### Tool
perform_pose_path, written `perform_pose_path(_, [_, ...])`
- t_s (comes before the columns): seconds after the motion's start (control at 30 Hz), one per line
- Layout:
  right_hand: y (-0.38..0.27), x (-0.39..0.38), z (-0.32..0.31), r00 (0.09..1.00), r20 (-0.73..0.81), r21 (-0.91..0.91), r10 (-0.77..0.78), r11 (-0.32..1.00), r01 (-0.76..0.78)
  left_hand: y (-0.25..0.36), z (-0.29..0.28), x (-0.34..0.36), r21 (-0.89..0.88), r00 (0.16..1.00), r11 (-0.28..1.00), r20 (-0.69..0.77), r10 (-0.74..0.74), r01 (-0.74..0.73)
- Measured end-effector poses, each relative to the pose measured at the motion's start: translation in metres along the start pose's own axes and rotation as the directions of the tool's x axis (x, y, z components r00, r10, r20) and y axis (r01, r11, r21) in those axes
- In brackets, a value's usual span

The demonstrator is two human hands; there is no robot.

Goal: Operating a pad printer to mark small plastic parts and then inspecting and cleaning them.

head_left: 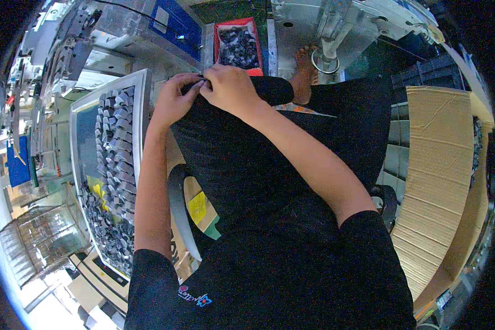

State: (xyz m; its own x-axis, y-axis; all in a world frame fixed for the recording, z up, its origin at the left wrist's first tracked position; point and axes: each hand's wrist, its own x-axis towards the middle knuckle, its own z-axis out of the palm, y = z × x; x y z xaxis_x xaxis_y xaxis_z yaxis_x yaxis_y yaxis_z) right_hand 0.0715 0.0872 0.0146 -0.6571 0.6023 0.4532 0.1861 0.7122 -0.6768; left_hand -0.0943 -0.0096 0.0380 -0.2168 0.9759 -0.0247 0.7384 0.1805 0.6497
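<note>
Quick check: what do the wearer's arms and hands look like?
Both the left hand and right hand are bare, with no gloves visible. Short black sleeves leave the forearms uncovered. The black shirt bears a small coloured logo.

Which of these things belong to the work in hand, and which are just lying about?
Probably in the work:
left hand and right hand, fingertips together
small dark piece, mostly hidden
grey pieces in the white-rimmed tray
dark pieces in the red box

Seemingly just about:
cardboard
blue panel
</note>
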Motion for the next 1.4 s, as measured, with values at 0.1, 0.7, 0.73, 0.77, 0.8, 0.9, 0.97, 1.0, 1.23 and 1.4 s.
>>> perform_pose_path(0.1, [-0.001, 0.000, 0.003, 1.000, -0.004, -0.015, 0.017, 1.000, -0.017, -0.002, 0.004, 0.001, -0.006, 0.992, 0.998, -0.117, 0.057, -0.058])
perform_pose_path(0.7, [0.041, -0.027, 0.007, 0.857, 0.135, 0.489, 0.497, 0.719, -0.494, 0.003, 0.006, -0.005, -0.033, 0.994, 0.999, -0.113, 0.005, -0.009])
perform_pose_path(0.73, [0.040, -0.025, 0.007, 0.874, 0.123, 0.492, 0.471, 0.736, -0.466, 0.004, 0.006, -0.005, -0.013, 0.993, 1.000, -0.119, 0.004, -0.006])
perform_pose_path(0.77, [0.038, -0.025, 0.008, 0.919, 0.042, 0.468, 0.391, 0.805, -0.364, 0.004, 0.005, -0.005, 0.008, 0.992, 1.000, -0.125, 0.005, -0.004])
perform_pose_path(0.8, [0.036, -0.026, 0.008, 0.955, -0.025, 0.440, 0.296, 0.861, -0.255, 0.004, 0.004, -0.004, 0.010, 0.992, 1.000, -0.127, 0.005, -0.004])
perform_pose_path(0.9, [0.032, -0.025, 0.006, 0.987, -0.107, 0.378, 0.119, 0.923, -0.070, 0.005, 0.004, -0.004, 0.081, 0.993, 0.997, -0.111, 0.027, -0.018])
perform_pose_path(0.97, [0.032, -0.028, 0.004, 0.992, -0.105, 0.343, 0.066, 0.939, -0.026, 0.005, 0.005, -0.004, 0.140, 0.990, 0.990, -0.143, 0.010, 0.010])
perform_pose_path(1.0, [0.031, -0.029, 0.003, 0.997, -0.066, 0.307, 0.035, 0.951, -0.013, 0.004, 0.006, -0.004, 0.124, 0.988, 0.992, -0.151, 0.044, -0.026])
perform_pose_path(1.23, [0.025, -0.021, 0.002, 0.999, -0.053, 0.279, 0.009, 0.960, 0.006, -0.001, 0.006, -0.002, 0.122, 0.990, 0.992, -0.144, -0.005, 0.023])
perform_pose_path(1.4, [0.016, -0.011, -0.001, 0.999, -0.039, 0.078, 0.018, 0.997, -0.015, -0.001, 0.006, -0.002, 0.074, 0.991, 0.997, -0.133, 0.004, 0.006])
